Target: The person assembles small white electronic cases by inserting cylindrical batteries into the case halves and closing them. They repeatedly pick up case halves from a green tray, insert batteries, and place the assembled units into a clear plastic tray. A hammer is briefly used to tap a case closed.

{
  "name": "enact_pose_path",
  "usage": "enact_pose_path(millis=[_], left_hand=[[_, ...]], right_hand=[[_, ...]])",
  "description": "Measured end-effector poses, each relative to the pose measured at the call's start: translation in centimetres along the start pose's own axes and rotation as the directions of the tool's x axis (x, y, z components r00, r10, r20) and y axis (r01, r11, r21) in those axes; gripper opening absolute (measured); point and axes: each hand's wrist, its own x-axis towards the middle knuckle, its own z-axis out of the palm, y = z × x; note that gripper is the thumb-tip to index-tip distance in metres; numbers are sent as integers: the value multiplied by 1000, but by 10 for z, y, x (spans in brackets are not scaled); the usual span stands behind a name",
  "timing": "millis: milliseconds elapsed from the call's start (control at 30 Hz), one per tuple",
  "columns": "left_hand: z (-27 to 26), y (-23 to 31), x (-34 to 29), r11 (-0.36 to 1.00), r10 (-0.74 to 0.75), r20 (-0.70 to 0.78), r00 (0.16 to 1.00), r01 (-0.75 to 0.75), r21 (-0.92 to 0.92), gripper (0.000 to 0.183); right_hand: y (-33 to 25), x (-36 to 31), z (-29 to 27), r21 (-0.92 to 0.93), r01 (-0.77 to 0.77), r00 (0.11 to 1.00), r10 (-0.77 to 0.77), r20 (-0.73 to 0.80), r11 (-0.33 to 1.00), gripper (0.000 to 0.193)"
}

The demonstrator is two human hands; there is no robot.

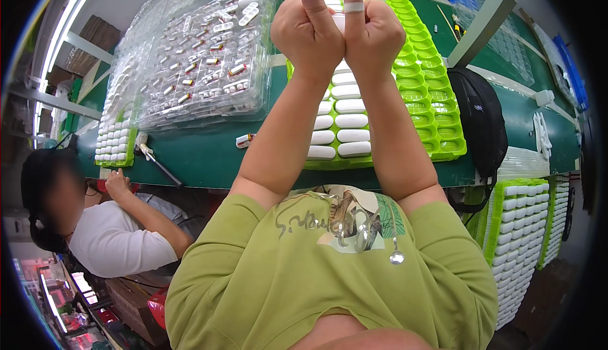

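Observation:
My left hand (308, 36) and my right hand (373, 38) are raised side by side above the far part of a bright green tray (437, 122). Both are closed, fingers curled under and thumbs stretched away from me; a white band wraps the right thumb. Between the thumbs a bit of a smooth white piece (339, 22) shows, but my hands hide most of it, and I cannot tell whether they grip it or it lies below. White rounded oblong cases (352, 121) fill columns of the tray between my forearms, while the hollows on its right side hold none.
Left of the tray, clear plastic trays (253, 106) hold many small parts. A small cylindrical part (244, 141) and a tool with a dark handle (158, 163) lie on the green table. A black bag (478, 122) sits at right. At left, a co-worker (120, 236) sits near.

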Motion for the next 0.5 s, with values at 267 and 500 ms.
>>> enact_pose_path(millis=[267, 500], left_hand=[[19, -12, 2, 994, 62, 1, 998, -62, 86, 61], [34, -42, -8, 932, -204, 26, 979, 186, 311, 56]], right_hand=[[31, 11, 13, -4, 64, 997, -64, -42, 998, 49], [49, 12, 17, -147, 74, 988, -52, 147, 986, 38]])
